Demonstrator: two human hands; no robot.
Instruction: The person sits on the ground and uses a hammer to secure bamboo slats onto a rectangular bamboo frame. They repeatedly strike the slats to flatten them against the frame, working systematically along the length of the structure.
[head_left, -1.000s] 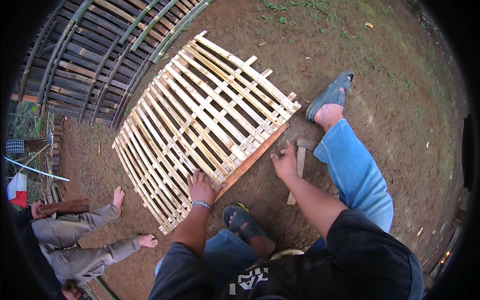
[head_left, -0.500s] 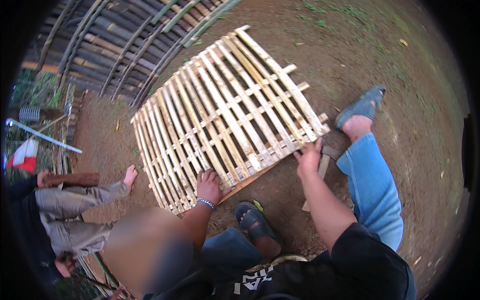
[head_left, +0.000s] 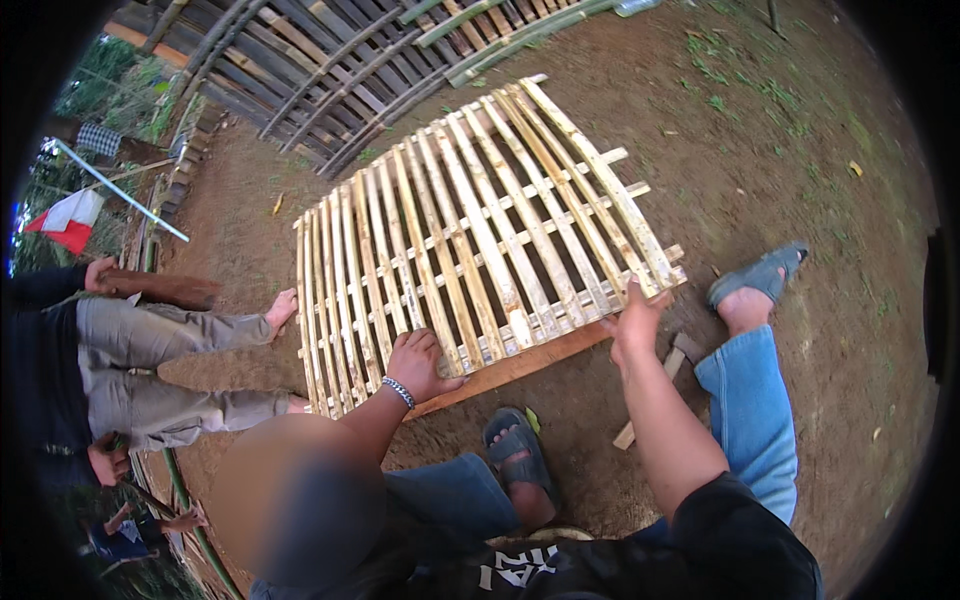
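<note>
A slatted bamboo panel [head_left: 519,325] of pale split strips, nailed or laid across several cross strips, lies before me with its near edge over a reddish-brown plank [head_left: 510,374]. My left hand [head_left: 418,365] is closed on the near edge, fingers over the slats and thumb along the edge. At the near right corner my right hand [head_left: 637,318] grips the panel, thumb on top and the other fingers partly hidden below. Beside my right forearm, a hammer [head_left: 650,400] with a wooden handle rests on the soil.
My sandalled feet stand either side of the hammer. At the left, another person [head_left: 180,330] holds a brown wood piece [head_left: 165,290]. Behind the panel is a dark slatted fence section [head_left: 330,80]. A red and white flag [head_left: 72,222] and a pale pole [head_left: 120,190] are far left.
The view has shifted. Relative to the ground, the panel's near edge looks raised, and more of the plank beneath it shows. Both hands still hold the panel.
</note>
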